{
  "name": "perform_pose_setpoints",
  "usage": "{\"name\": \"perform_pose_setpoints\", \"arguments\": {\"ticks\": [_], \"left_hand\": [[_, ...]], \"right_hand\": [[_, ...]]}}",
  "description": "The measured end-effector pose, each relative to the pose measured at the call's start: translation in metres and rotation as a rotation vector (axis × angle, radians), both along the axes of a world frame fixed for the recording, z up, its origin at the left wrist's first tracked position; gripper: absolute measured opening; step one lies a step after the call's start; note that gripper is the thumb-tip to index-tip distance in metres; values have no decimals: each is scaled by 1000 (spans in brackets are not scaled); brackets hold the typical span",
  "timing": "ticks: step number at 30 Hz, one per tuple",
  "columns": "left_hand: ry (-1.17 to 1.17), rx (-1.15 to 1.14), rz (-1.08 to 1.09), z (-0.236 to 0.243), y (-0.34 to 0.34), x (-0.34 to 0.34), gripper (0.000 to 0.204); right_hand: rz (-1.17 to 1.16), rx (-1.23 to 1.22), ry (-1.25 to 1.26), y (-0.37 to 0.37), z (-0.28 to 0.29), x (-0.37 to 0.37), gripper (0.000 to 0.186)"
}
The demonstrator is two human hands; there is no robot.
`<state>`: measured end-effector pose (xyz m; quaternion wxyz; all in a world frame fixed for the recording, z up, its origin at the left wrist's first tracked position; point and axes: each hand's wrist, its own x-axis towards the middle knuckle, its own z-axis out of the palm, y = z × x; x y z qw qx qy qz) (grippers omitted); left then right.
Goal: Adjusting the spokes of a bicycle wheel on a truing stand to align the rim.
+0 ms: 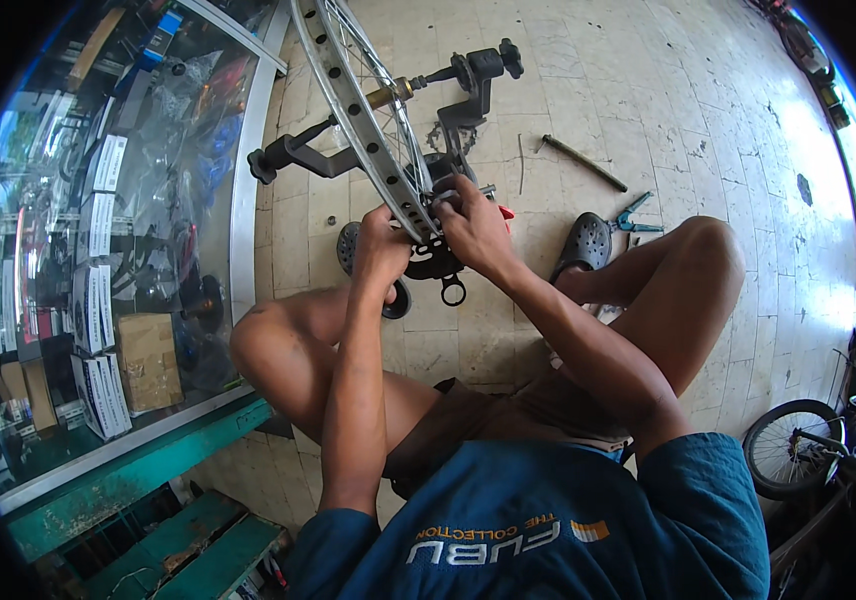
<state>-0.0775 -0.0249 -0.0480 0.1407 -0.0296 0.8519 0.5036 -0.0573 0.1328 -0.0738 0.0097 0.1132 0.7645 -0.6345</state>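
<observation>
Working both hands at the bicycle wheel rim (353, 95), which sits in a black truing stand (448, 120) at 12 o'clock from my knees. Left hand (380, 250) is curled closed against the rim's lower edge; what it grips is hidden. Right hand (473, 228) is pinched narrow on a small tool at the spokes (393, 130), can't tell which kind. Blue-handled pliers (634, 215) and a dark rod (584, 162) lie on the tiled floor at 2 o'clock, well apart from the hands. Black clog (582, 245) just beside my right knee. Glass display case (108, 230) at 9 o'clock.
</observation>
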Motion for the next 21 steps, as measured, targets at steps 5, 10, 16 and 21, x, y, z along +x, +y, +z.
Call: {"name": "perform_pose_setpoints", "arguments": {"ticks": [5,10,16,21], "left_hand": [[-115,41,59,11,-1,2,20],[-172,220,148,13,1,5,21],[-129,330,171,13,7,6,15],[-106,365,236,10,13,9,17]], "right_hand": [[48,22,9,5,-1,-2,22],[86,-7,-16,8,4,-3,23],[137,-38,-45,10,16,0,25],[117,35,3,14,9,-4,26]]}}
